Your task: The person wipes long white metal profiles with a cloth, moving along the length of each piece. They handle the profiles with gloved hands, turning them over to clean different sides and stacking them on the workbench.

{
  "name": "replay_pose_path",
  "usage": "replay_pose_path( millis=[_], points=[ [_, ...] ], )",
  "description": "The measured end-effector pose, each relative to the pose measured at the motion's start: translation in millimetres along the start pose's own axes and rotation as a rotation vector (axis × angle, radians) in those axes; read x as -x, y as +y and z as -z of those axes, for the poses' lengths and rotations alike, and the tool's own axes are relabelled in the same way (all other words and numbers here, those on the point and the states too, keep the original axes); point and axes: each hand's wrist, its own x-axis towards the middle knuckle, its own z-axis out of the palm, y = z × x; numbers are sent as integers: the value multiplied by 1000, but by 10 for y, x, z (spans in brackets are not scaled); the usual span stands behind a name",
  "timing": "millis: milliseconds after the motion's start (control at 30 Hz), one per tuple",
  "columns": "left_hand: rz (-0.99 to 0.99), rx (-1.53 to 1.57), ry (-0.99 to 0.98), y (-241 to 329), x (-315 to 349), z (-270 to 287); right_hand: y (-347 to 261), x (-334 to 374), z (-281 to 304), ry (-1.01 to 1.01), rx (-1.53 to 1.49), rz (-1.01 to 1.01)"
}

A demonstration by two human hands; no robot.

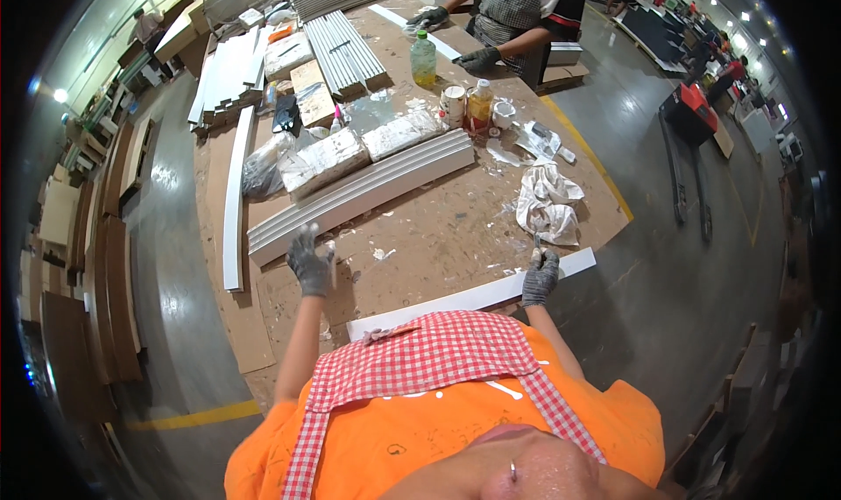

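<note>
My left hand [310, 265], in a grey glove, is raised over the brown work table [420, 215] with thumb and fingers apart. It is beside the near end of a stack of white grooved strips [368, 189]. My right hand [540, 278], gloved too, is closed around a small thin tool [537, 242] whose tip points away from me; its exact kind is hard to make out. Under that hand lies a long white strip [473, 293] along the table's near edge, partly hidden by my apron. A crumpled white rag [548, 204] lies just beyond the tool.
Paint-smeared white blocks [324, 163] rest behind the stack. A green-capped bottle [423, 60], an amber bottle [479, 106] and a can [452, 106] stand farther back. Across the table, a co-worker's gloved hands [477, 59] are near another white strip. A red pallet jack [690, 115] stands at right.
</note>
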Motion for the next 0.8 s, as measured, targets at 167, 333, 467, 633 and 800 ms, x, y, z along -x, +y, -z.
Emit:
replay_pose_path(
  millis=[167, 333, 467, 633, 800],
  points=[
    [111, 803, -433, 407, 987, 325, 21, -13, 27, 3, -8, -36],
    [-55, 503, -503, 215, 1936, -61, -121, -64, 29, -33, -3, 7],
    [-71, 276, -614, 763, 1392, 860, 10, -82, 50, -65, -109, -66],
    [-87, 146, -576, 411, 1410, 874, -45, -57, 34, -156, -354, -70],
    [-114, 260, -542, 230, 1490, 803, -627, 413, -17, -482, -661, -430]
  ],
)
